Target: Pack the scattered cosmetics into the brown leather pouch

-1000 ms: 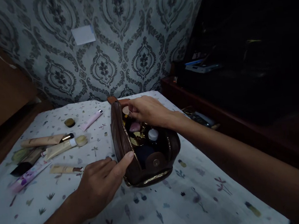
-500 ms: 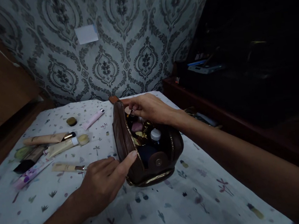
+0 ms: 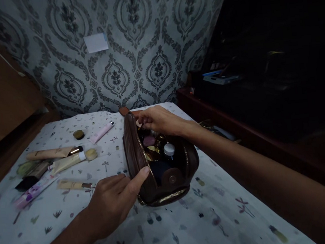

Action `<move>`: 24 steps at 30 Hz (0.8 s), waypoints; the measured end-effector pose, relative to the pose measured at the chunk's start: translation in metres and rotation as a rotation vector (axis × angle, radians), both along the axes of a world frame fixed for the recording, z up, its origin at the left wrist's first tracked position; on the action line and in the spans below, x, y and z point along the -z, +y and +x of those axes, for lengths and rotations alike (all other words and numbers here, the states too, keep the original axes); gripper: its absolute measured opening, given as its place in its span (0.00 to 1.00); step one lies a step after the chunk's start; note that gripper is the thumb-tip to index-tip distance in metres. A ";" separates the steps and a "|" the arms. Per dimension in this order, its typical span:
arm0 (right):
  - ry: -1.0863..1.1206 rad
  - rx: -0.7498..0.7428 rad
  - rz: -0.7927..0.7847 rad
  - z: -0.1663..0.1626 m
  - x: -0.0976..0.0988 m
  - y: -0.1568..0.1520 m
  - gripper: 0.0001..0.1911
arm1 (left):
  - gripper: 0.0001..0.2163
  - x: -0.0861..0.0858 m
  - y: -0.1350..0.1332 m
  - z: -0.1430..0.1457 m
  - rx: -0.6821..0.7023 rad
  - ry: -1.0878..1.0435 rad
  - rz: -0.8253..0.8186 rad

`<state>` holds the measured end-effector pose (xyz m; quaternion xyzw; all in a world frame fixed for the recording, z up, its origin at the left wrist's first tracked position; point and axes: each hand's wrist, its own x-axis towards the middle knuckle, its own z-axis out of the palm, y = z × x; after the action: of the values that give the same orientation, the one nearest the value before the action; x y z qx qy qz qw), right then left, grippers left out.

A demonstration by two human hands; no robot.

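Observation:
A brown toiletry bag [image 3: 133, 155] with gold zip teeth lies unzipped on the patterned sheet. My left hand [image 3: 112, 199] grips its left side, thumb on the zip edge and fingers outside. Over the far end of the opening is my right hand [image 3: 159, 120], fingertips pinched together just inside; whatever they hold is hidden. Beside those fingers shows a pale round item [image 3: 139, 123]. Within the bag I see a white-capped bottle [image 3: 169, 149], a pink item [image 3: 149, 140] and gold-coloured pieces [image 3: 159, 142]; the deeper contents are dark.
Left of the bag lie a pink tube [image 3: 102, 133], a small round olive-lidded jar [image 3: 78, 134], a cream tube [image 3: 68, 161], a beige tube [image 3: 50, 153], a purple-patterned tube [image 3: 35, 191] and a smaller beige tube [image 3: 73, 184]. A wooden panel [image 3: 1, 91] borders the left.
The view has tilted slightly, so the scene sits a little lower. My right hand has shifted slightly left at the bag's far end; my left hand keeps its grip.

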<state>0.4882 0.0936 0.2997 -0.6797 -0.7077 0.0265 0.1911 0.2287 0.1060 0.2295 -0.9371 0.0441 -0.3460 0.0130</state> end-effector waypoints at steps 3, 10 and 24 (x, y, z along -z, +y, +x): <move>0.016 -0.005 0.012 0.001 0.001 -0.002 0.13 | 0.22 0.000 0.000 0.000 0.006 -0.004 0.000; 0.004 0.001 0.006 0.005 0.003 -0.002 0.14 | 0.22 -0.001 0.000 0.001 0.013 -0.012 0.001; 0.211 0.019 0.016 -0.012 -0.007 0.006 0.08 | 0.19 0.000 -0.001 0.001 0.018 -0.005 -0.020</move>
<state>0.4766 0.0993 0.3070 -0.6784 -0.6773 0.0904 0.2701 0.2298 0.1055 0.2296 -0.9359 0.0489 -0.3489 0.0005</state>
